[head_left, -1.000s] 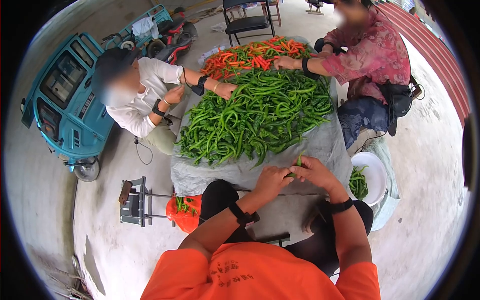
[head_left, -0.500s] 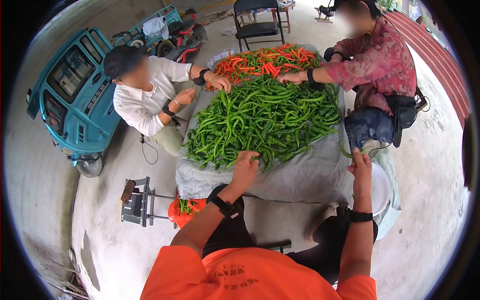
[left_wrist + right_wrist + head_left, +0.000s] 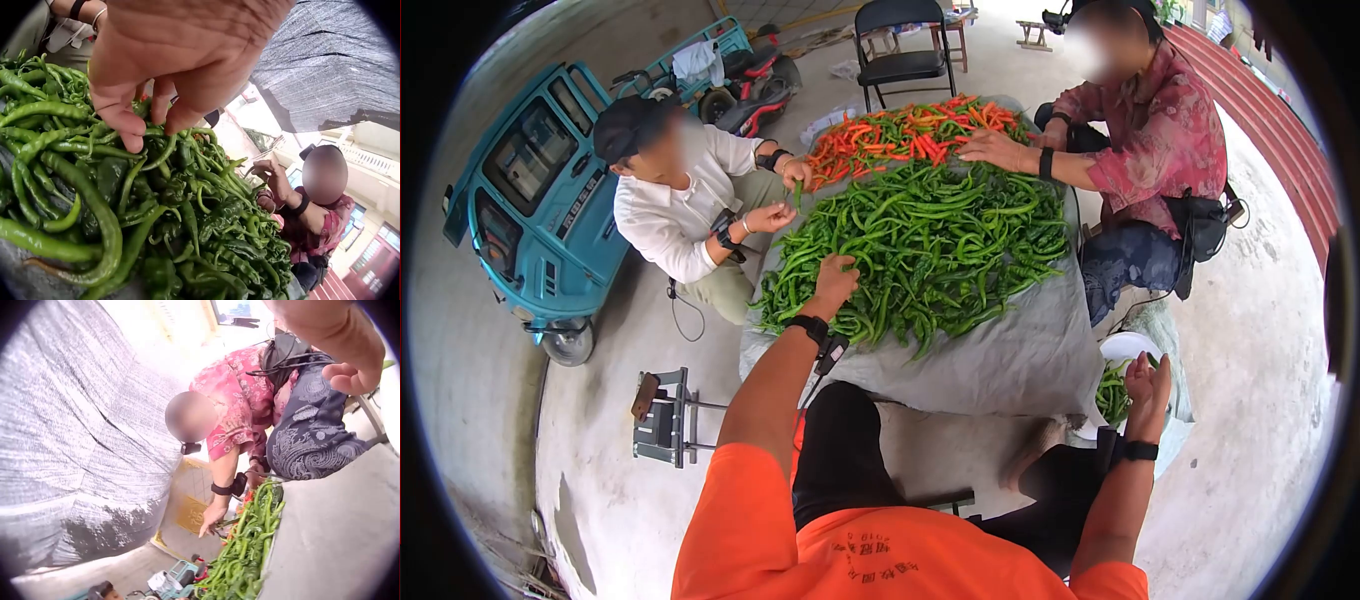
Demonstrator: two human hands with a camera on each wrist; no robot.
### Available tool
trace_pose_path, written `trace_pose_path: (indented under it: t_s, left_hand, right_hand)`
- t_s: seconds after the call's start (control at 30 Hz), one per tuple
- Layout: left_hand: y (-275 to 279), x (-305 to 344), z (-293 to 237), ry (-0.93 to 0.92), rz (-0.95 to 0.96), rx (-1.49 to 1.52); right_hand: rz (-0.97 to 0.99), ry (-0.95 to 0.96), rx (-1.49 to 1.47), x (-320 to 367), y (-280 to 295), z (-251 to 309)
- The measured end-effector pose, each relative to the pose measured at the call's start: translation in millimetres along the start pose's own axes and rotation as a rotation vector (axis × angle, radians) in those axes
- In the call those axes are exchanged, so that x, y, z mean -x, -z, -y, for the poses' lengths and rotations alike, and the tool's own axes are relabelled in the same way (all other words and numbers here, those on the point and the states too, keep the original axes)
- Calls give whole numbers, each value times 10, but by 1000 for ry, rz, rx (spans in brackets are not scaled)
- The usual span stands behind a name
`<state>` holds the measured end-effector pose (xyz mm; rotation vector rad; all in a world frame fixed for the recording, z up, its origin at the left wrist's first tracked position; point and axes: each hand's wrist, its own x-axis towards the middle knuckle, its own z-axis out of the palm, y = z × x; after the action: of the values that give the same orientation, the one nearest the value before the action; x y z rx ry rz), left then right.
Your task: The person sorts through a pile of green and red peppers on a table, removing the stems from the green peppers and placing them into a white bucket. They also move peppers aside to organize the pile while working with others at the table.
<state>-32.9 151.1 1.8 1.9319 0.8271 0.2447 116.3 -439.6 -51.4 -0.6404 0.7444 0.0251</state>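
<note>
My left hand [image 3: 835, 285] reaches over the left side of a heap of green chili peppers [image 3: 940, 240]. In the left wrist view its fingers [image 3: 128, 122] point down, fingertips among the long peppers, with a gap between thumb and fingers. My right hand [image 3: 1148, 392] is raised over the white basin [image 3: 1128, 346] at the table's right. A green chili pepper [image 3: 1153, 360] shows between its fingertips, and a green tip [image 3: 387, 364] shows beside the hand in the right wrist view. More green peppers [image 3: 1112, 392] lie in the basin.
Red and orange peppers [image 3: 900, 135] lie behind the green ones on a grey sheet [image 3: 1000, 365]. A person in white [image 3: 685, 180] sits left, holding a green pepper; a person in a red patterned shirt [image 3: 1150, 150] reaches in from the right. A folding stool [image 3: 665, 418] stands left.
My hands have parted. The right carried a green pepper right to the basin; the left moved left and farther over the heap. The person in white has lifted a pepper.
</note>
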Motion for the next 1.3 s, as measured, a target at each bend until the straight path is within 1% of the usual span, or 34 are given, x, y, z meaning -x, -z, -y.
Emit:
trace_pose_path:
  t_s: [0.03, 0.07, 0.13, 0.23, 0.33, 0.37, 0.47, 0.5, 0.6, 0.7, 0.83, 0.97, 1.13, 1.23, 1.3]
  left_hand:
    - [4, -47, 7, 34, 28, 40]
    - [7, -94, 13, 69, 54, 79]
    - [-46, 64, -100, 0, -53, 74]
    - [-89, 19, 137, -254, -185, 70]
    - [-70, 100, 270, -343, -309, 223]
    - [-46, 157, 292, -281, -275, 361]
    - [94, 487, 81, -144, -247, 512]
    - [120, 549, 50, -188, -203, 542]
    - [121, 748, -74, -276, -193, 631]
    - [209, 898, -218, -239, -82, 633]
    - [310, 961, -286, -311, -84, 592]
    - [367, 992, -396, -278, -73, 628]
    - [376, 992, -434, -235, -27, 620]
    - [337, 989, -433, -233, -55, 654]
    - [359, 894, -382, -253, -120, 507]
  right_hand:
    - [49, -138, -70, -20, 12, 48]
    - [53, -96, -59, -55, 1, 32]
    - [57, -16, -37, 26, -114, -72]
    - [240, -32, 46, 19, -186, -161]
    - [294, -62, 110, 87, -290, -227]
    - [311, -68, 120, 129, -331, -249]
    - [393, -111, 141, 14, -328, -330]
    - [388, -108, 150, 70, -351, -341]
    - [381, -92, 184, 204, -408, -363]
    - [408, -76, 227, 297, -434, -368]
    - [433, -65, 236, 313, -417, -378]
    - [415, -62, 212, 333, -423, -370]
    - [443, -75, 191, 414, -429, -360]
    - [438, -82, 176, 451, -435, -370]
    - [438, -80, 189, 481, -438, -391]
